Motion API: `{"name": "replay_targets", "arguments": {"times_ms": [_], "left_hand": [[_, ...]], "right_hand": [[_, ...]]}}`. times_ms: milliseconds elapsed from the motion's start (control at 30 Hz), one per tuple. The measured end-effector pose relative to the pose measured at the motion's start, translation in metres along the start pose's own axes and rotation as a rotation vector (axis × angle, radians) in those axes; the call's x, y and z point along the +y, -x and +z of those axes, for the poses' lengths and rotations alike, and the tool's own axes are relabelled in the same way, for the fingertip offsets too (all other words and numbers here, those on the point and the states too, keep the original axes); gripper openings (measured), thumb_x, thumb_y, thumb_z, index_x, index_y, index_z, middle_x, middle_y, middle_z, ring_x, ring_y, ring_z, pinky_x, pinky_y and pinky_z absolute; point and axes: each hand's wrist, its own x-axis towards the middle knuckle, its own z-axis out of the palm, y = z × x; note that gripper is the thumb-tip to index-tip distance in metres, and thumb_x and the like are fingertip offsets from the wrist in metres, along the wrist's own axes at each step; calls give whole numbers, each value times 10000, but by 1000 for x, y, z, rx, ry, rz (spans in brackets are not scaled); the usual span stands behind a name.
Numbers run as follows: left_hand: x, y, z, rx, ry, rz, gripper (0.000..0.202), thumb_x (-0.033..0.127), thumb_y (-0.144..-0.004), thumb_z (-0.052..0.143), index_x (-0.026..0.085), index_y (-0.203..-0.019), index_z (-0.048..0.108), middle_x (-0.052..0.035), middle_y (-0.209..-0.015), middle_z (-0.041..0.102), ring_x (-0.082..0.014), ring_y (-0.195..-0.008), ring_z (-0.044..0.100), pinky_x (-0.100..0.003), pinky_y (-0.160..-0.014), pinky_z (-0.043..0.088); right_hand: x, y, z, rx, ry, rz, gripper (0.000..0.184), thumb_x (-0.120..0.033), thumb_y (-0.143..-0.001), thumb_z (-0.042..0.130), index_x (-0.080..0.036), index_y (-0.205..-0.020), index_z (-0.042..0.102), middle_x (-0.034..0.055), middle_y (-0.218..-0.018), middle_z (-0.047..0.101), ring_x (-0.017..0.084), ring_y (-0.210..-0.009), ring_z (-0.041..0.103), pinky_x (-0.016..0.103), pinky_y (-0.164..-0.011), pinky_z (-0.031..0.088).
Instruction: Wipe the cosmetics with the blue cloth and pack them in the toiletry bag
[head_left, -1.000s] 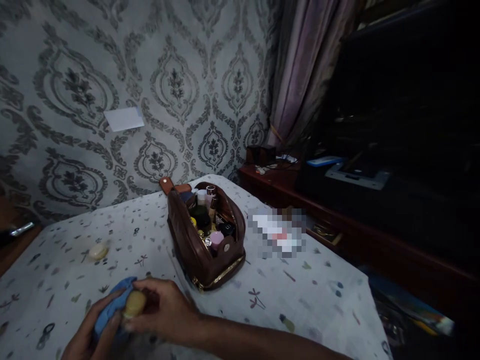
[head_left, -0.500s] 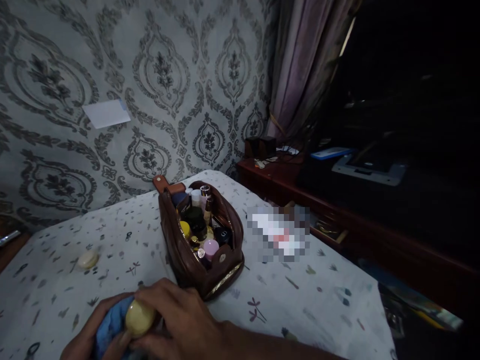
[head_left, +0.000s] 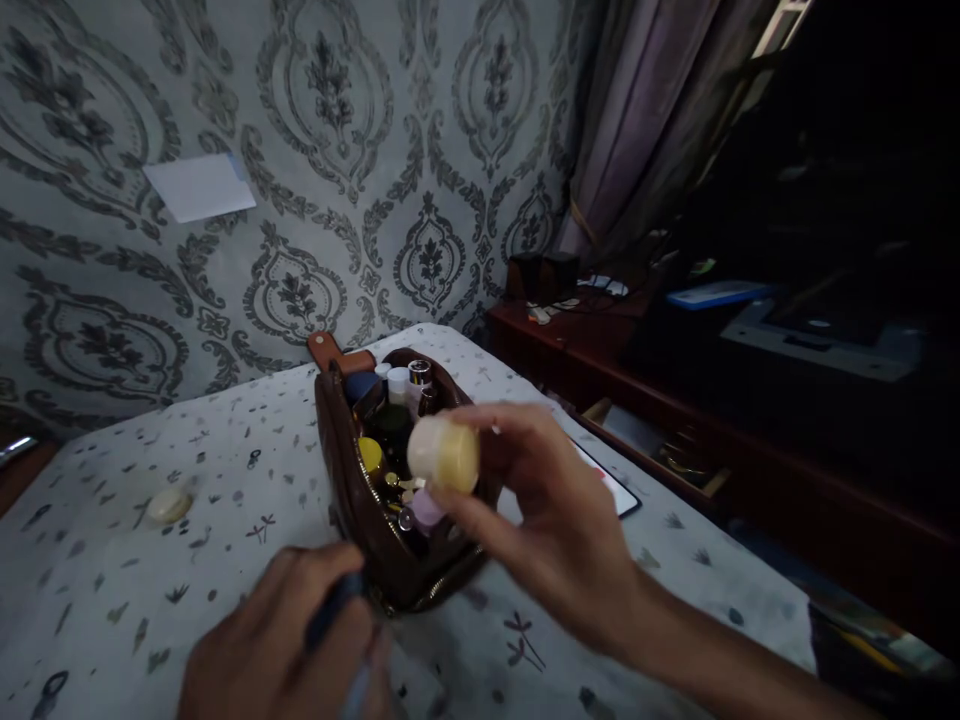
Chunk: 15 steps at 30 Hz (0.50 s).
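Observation:
My right hand (head_left: 555, 510) pinches a small jar (head_left: 444, 455), pale pinkish on one side and yellow on the other, over the open brown toiletry bag (head_left: 345, 500). Inside the bag stand bottles and jars, among them a yellow-capped one (head_left: 370, 455), a pink-lidded one (head_left: 426, 508) and a white-capped bottle (head_left: 397, 385). At the bag's near left corner, my left hand (head_left: 277, 630) is closed around a blue cloth (head_left: 335, 608), mostly hidden by the fingers. A round cream-coloured piece (head_left: 171, 504) lies apart on the patterned sheet (head_left: 247, 490).
A phone with a lit screen (head_left: 619, 495) lies right of the bag, partly behind my right hand. Beyond it are a reddish wooden desk (head_left: 540, 345) and an open drawer (head_left: 637, 435). A patterned wall (head_left: 352, 240) rises behind the sheet.
My right hand has carried the jar away from the blue cloth, up and right, to above the bag. My left hand has shifted right, still with the cloth. The view has tilted slightly.

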Motion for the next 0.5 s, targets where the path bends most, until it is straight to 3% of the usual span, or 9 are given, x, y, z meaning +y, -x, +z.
{"name": "replay_targets", "arguments": {"times_ms": [67, 133, 300, 500], "left_hand": [[7, -9, 9, 16, -81, 147, 169, 119, -879, 503, 190, -865, 656, -61, -1023, 719, -163, -897, 668, -222, -749, 523], [14, -14, 17, -6, -138, 196, 225, 139, -896, 486, 177, -1005, 678, -70, -1099, 724, -177, -985, 663, -229, -800, 515], [26, -14, 26, -138, -241, 123, 432, 231, -922, 491, 144, -1335, 580, -120, -1307, 658, -208, -1078, 624, -260, -839, 521], [31, -9, 25, -231, -277, 88, 524, 224, -900, 553, 175, -1420, 519, -110, -1364, 625, -235, -1139, 600, -277, -828, 540]], "right_hand": [[4, -16, -9, -27, 27, 53, 313, -211, -875, 659, -239, -1152, 515, 44, -1143, 632, 153, -897, 672, 273, -774, 558], [9, -28, -14, -125, 136, 65, 270, -194, -870, 653, -226, -1106, 526, 22, -1078, 634, 144, -871, 656, 259, -750, 531], [17, -47, -15, -489, 497, 8, 199, -126, -864, 631, -198, -1033, 555, -1, -955, 623, 129, -812, 590, 243, -704, 430], [17, -63, -12, -793, 643, -41, 108, -110, -877, 603, -164, -953, 548, 25, -903, 597, 139, -740, 558, 252, -612, 373]]}}
